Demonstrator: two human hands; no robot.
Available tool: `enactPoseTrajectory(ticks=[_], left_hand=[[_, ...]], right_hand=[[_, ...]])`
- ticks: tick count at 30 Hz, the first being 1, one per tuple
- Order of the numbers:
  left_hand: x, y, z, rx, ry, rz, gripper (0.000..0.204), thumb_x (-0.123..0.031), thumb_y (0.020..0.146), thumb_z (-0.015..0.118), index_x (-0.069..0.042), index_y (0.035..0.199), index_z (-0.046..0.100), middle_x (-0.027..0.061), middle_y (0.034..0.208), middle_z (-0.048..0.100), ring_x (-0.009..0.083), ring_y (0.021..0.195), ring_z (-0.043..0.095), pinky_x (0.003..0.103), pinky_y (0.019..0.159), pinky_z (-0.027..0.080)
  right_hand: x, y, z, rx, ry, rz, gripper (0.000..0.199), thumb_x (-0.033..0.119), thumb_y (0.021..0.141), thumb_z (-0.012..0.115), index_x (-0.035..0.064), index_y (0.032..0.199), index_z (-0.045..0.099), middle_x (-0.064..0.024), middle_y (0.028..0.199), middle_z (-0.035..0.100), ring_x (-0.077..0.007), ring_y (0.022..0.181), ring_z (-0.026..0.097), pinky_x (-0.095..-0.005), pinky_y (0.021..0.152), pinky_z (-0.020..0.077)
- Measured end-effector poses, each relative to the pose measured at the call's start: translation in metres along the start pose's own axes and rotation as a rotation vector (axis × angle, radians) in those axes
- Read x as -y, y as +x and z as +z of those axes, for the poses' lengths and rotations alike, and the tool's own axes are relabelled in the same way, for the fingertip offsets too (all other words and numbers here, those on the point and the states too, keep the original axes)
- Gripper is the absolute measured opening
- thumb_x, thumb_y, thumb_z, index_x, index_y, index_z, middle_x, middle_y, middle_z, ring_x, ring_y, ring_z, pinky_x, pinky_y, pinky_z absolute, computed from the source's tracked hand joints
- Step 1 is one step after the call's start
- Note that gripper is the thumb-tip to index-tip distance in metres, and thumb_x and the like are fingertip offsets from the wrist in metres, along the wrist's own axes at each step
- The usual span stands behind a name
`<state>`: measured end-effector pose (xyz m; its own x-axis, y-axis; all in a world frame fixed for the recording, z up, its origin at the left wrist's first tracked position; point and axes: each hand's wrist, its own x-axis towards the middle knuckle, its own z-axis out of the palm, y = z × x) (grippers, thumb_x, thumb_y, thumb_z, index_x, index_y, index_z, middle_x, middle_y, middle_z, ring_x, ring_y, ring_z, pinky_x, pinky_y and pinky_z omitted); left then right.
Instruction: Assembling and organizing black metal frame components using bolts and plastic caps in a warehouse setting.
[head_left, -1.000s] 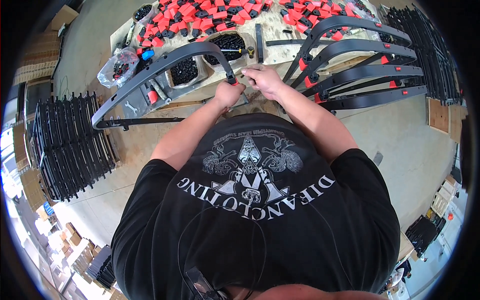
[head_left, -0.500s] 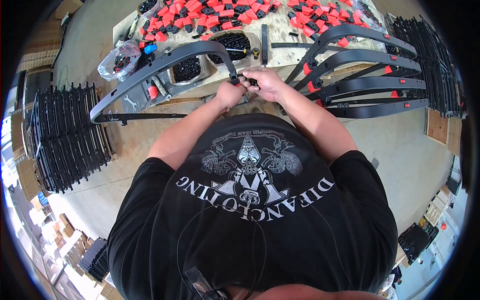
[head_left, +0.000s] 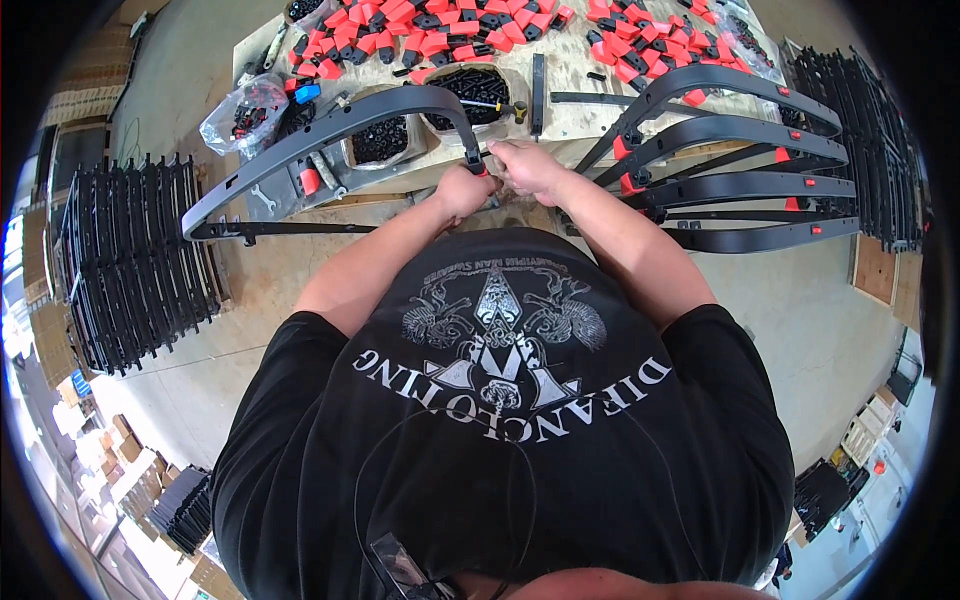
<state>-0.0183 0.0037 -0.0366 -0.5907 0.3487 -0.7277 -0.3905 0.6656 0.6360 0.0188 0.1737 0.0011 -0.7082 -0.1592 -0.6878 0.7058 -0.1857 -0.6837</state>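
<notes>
Black short-sleeved T-shirt [head_left: 500, 470], white chest print [head_left: 498, 300], thin cable [head_left: 357, 480]

Blocked left of the left hand [head_left: 465, 191] by a curved frame [head_left: 270, 157], right of the right hand [head_left: 530, 172] by four similar frames [head_left: 740, 123]. Passable ahead of the right hand, over bare tabletop [head_left: 573, 122] beside a black bar [head_left: 538, 95].

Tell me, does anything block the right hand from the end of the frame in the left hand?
Nothing visible does: the right hand is close beside the frame's end, where the left hand holds it. Whether they touch cannot be made out.
</notes>
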Motion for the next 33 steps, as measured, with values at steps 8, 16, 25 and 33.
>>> enactPoseTrajectory(ticks=[8, 16, 25, 33], left_hand=[[0.018, 0.010, -0.002, 0.023, -0.113, 0.016, 0.026, -0.027, 0.082, 0.077, -0.004, 0.084, 0.064, 0.0046, 0.066, 0.062, 0.0146, 0.047, 0.053, 0.034, 0.040, 0.038], [0.019, 0.002, -0.006, 0.089, -0.283, 0.083, 0.009, -0.011, 0.088, 0.071, -0.008, 0.089, 0.064, -0.0004, 0.066, 0.054, 0.0104, 0.053, 0.047, 0.028, 0.047, 0.035], [-0.003, -0.032, -0.015, 0.066, -0.139, 0.103, 0.022, -0.024, 0.084, 0.074, -0.005, 0.090, 0.064, 0.0045, 0.065, 0.060, 0.0142, 0.045, 0.053, 0.032, 0.037, 0.038], [0.011, -0.027, -0.008, 0.112, -0.249, 0.234, 0.023, -0.020, 0.089, 0.070, -0.004, 0.103, 0.060, 0.0051, 0.070, 0.061, 0.0142, 0.049, 0.051, 0.036, 0.041, 0.039]], right_hand=[[0.023, -0.009, 0.018, -0.125, -0.225, 0.063, 0.035, 0.035, 0.106, 0.047, 0.0129, 0.080, 0.054, 0.0036, 0.065, 0.042, -0.0099, 0.052, 0.036, -0.0308, 0.048, 0.0266], [0.010, 0.004, 0.023, -0.171, -0.351, -0.147, 0.041, 0.032, 0.106, 0.047, -0.0039, 0.112, 0.067, -0.0140, 0.098, 0.070, -0.0198, 0.086, 0.062, -0.0380, 0.079, 0.0494], [0.015, -0.006, 0.013, -0.155, -0.881, -0.339, 0.059, 0.050, 0.098, 0.054, -0.0061, 0.108, 0.069, -0.0243, 0.103, 0.071, -0.0355, 0.097, 0.069, -0.0437, 0.087, 0.0520], [0.043, -0.028, 0.044, -0.233, -1.297, -0.192, 0.064, 0.056, 0.091, 0.061, -0.0068, 0.104, 0.069, -0.0258, 0.096, 0.072, -0.0407, 0.094, 0.071, -0.0480, 0.085, 0.0561]])
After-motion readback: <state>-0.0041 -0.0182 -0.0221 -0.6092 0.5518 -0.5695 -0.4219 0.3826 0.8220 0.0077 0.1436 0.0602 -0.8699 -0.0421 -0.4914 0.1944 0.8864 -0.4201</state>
